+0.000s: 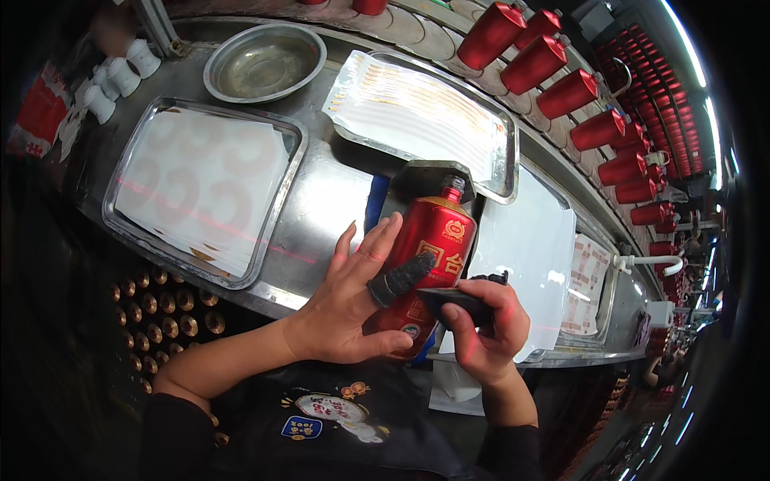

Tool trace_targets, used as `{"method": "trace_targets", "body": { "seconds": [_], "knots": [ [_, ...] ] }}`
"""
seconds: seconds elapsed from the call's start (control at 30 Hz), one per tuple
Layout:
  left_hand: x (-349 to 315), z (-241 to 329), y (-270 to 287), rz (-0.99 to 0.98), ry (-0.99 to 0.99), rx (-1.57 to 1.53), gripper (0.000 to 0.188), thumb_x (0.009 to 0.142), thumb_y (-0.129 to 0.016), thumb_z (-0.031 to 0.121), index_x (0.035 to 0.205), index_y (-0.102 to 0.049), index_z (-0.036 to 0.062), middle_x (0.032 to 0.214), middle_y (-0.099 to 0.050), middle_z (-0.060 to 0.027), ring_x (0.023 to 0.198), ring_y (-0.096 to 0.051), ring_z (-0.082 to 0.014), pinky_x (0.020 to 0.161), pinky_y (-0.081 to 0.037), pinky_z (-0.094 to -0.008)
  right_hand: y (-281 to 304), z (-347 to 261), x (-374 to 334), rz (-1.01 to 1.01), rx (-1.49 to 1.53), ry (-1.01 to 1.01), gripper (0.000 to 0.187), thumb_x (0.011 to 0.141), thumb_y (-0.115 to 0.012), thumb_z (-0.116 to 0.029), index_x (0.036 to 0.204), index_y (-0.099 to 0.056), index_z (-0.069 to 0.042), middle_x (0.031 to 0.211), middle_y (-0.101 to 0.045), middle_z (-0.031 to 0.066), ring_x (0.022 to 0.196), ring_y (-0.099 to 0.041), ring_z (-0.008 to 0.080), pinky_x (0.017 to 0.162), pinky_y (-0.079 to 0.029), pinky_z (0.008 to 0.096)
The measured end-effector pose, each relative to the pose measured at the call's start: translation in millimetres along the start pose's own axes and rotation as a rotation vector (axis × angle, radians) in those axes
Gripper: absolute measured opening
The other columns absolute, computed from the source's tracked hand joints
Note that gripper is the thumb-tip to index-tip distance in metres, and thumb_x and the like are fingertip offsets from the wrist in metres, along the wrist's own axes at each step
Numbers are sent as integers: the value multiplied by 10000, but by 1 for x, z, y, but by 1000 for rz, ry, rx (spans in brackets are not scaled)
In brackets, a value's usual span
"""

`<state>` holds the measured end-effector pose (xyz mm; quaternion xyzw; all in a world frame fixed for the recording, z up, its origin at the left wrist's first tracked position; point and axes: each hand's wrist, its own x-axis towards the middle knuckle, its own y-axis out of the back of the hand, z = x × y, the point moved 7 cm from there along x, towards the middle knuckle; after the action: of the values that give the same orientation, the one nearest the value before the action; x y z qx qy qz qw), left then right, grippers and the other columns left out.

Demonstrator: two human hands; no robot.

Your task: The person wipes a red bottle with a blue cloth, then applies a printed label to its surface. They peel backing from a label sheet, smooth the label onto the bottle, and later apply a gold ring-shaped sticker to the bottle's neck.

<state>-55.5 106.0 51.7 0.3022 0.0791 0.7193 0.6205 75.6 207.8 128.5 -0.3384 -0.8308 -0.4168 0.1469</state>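
Note:
A red bottle (pixel 439 232) with gold lettering and a dark neck lies in a metal cradle (pixel 415 174) with blue edging, its neck pointing away from me. My left hand (pixel 353 309) rests against the bottle's left side with fingers spread. A black finger cover (pixel 401 280) sits on its index finger, which reaches across the bottle's front. In my right hand (pixel 491 325), thumb and fingers pinch a flat black scraper-like piece (pixel 455 305), its edge close to the lower front of the bottle. Whether that edge touches the bottle, I cannot tell.
Left stands a metal tray (pixel 298 140) of ring-shaped label sheets; beyond the cradle, another tray (pixel 512 152) of label strips. White sheets (pixel 521 256) and printed labels (pixel 587 280) lie right. A metal bowl (pixel 265 64) holds liquid. Red bottles (pixel 536 66) line a conveyor. Gold caps (pixel 168 301) sit below.

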Motion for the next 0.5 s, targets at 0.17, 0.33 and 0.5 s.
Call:
{"method": "trace_targets", "body": {
  "seconds": [0.17, 0.33, 0.5],
  "knots": [
    [10, -6, 2, 40, 93, 70, 606, 980, -545, 515, 1388, -579, 69, 1615, -168, -319, 1486, -245, -457, 1149, -29, -663, 26, 55, -2, 390, 48, -222, 315, 828, -792, -29, 1103, -644, 13, 873, -692, 89, 713, -653, 126, 628, -514, 224],
    [5, -8, 4, 90, 163, 32, 569, 991, -535, 491, 1336, -611, 46, 1613, -183, -316, 1488, -269, -417, 1156, -44, -653, 23, 29, 31, 196, -150, -129, 290, 804, -779, 12, 1069, -661, 2, 861, -685, 114, 719, -676, 174, 628, -537, 264],
    [-2, -6, 6, 137, 146, 31, 540, 1003, -533, 450, 1296, -616, 4, 1613, -190, -312, 1490, -271, -399, 1158, -73, -650, 8, 19, 27, -19, -100, 164, 305, 787, -787, 24, 1067, -678, -28, 854, -688, 110, 699, -666, 202, 627, -539, 290]
  ]
}}
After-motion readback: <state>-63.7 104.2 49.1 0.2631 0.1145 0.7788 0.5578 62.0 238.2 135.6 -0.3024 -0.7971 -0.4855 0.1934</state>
